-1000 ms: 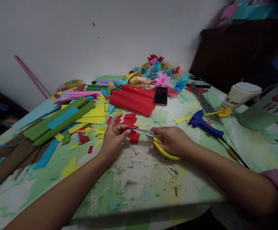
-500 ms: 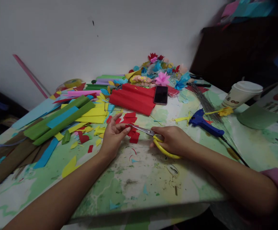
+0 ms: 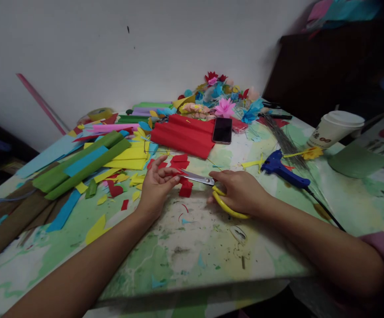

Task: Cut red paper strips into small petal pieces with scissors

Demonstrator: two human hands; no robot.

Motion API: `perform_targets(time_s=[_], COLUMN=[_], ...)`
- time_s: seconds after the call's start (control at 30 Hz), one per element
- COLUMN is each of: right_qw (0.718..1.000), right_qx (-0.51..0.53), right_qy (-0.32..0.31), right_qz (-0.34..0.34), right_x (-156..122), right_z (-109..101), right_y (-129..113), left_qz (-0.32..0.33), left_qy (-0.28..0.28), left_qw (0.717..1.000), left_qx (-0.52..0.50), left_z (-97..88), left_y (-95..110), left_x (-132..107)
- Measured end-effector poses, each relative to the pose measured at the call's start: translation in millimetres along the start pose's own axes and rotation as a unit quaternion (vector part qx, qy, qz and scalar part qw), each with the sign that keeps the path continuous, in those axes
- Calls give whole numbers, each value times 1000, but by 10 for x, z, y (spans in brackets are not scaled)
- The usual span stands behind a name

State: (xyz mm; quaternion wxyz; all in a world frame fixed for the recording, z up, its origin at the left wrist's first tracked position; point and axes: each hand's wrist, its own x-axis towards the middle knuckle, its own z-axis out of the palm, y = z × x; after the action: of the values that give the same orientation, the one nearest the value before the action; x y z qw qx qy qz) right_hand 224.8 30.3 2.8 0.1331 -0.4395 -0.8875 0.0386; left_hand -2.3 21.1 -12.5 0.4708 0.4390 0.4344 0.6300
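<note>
My right hand (image 3: 240, 190) is wrapped round the yellow handles of a pair of scissors (image 3: 197, 178), whose metal blades point left. The blade tips reach the fingertips of my left hand (image 3: 159, 183). Between its thumb and forefinger, that hand pinches a small piece of red paper (image 3: 183, 172), mostly hidden by the fingers and blades. Just beneath and behind the blades, several red paper cuttings (image 3: 186, 190) lie on the table. Thin red and blue scraps (image 3: 184, 221) lie nearer to me.
Green crepe paper (image 3: 89, 165) and yellow sheets (image 3: 129, 158) lie left. Red crepe paper (image 3: 182, 136), a phone (image 3: 222, 131) and paper flowers (image 3: 225, 108) are behind. To the right are a blue glue gun (image 3: 284, 170), thin wires (image 3: 283, 139) and a paper cup (image 3: 336, 128).
The scissors have shifted very slightly, and a bit more red paper shows at the left fingertips. Both hands stay in nearly the same place.
</note>
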Motion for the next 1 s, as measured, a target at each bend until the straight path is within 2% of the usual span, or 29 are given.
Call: perform_targets(time_s=[0.37, 0.7, 1.0], right_qw=[1000, 1000, 1000], right_qx=[18, 21, 26], right_qy=[-5, 1, -1], right_qz=[-15, -19, -13], right_x=[0, -12, -8], right_z=[23, 15, 18], right_y=[13, 7, 10], left_qz=[-24, -45, -42], left_qy=[-15, -19, -16], left_qw=[1000, 999, 999], left_qx=[10, -21, -17], left_z=[1, 1, 2], left_y=[0, 0, 8], left_x=[-19, -26, -18])
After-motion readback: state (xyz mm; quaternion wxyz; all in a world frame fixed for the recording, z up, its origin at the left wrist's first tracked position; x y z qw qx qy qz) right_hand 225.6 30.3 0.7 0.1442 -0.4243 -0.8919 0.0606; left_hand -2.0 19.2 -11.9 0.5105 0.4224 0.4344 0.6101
